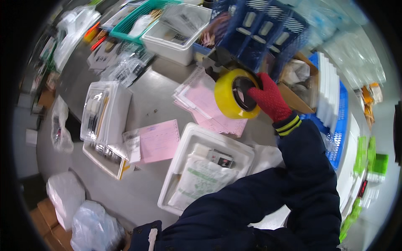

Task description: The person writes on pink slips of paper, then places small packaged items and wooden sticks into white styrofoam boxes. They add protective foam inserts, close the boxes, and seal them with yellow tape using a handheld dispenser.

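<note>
My right hand, in a red dotted glove, grips a tape dispenser with a large yellow roll of packing tape. The dispenser's dark head points away from me, and the roll hangs over a fan of pink printed slips. My left sleeve crosses in front of my body towards the right; the left hand itself is out of view. Before me stands a white foam box. Inside it lie a white packet with green print and a small black-and-white pack.
Left of the foam box lie another pink slip and a clear-lidded container on an open white box. At the back stand a green basket, a white bin and blue crates. A blue basket holds white foam lids.
</note>
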{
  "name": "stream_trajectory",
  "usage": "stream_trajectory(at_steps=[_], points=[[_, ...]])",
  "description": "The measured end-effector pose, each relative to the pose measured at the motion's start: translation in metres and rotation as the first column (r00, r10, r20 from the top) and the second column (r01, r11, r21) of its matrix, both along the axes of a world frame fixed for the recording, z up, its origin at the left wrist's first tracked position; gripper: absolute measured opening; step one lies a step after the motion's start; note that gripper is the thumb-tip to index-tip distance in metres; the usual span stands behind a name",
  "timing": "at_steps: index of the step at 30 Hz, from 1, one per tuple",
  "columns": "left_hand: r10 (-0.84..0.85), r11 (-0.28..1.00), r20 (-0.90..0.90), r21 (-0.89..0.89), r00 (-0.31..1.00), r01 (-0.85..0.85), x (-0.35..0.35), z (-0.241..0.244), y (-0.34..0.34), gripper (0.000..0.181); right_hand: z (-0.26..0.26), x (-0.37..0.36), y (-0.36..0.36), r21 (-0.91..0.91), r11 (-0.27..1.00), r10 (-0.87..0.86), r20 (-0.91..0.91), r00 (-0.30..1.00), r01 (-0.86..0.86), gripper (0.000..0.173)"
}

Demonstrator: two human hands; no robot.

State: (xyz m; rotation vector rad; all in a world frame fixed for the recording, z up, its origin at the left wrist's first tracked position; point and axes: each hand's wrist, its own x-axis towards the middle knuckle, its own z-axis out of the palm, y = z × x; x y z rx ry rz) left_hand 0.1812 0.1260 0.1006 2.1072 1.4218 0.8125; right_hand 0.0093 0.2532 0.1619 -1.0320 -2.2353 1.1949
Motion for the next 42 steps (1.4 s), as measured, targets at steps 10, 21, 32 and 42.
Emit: stream_trajectory(at_steps=[10, 21, 32, 42], points=[[0.141, 0.981, -0.189, 0.157, 0.972, -0.111, -0.001, -0.017, 0.039, 0.017, 0.05, 0.336, -0.149, -0.605, 0.563, -0.818, -0.505, 0.275, 0.563, 0.045], [0.27, 0.956, -0.544, 0.249, 0.794, -0.154, 0.043, -0.006, 0.048, 0.028, -0.089, 0.408, -0.224, -0.439, 0.363, -0.91, -0.355, 0.213, 0.822, 0.044], [0.242, 0.966, -0.226, 0.148, 0.944, -0.213, 0.067, -0.001, 0.049, 0.019, -0.109, 0.416, -0.163, -0.459, 0.467, -0.876, -0.355, 0.326, 0.756, 0.041], [0.165, 0.974, -0.29, 0.198, 0.943, -0.11, 0.055, -0.006, 0.051, 0.027, -0.107, 0.409, -0.166, -0.535, 0.559, -0.828, -0.399, 0.394, 0.634, 0.036]])
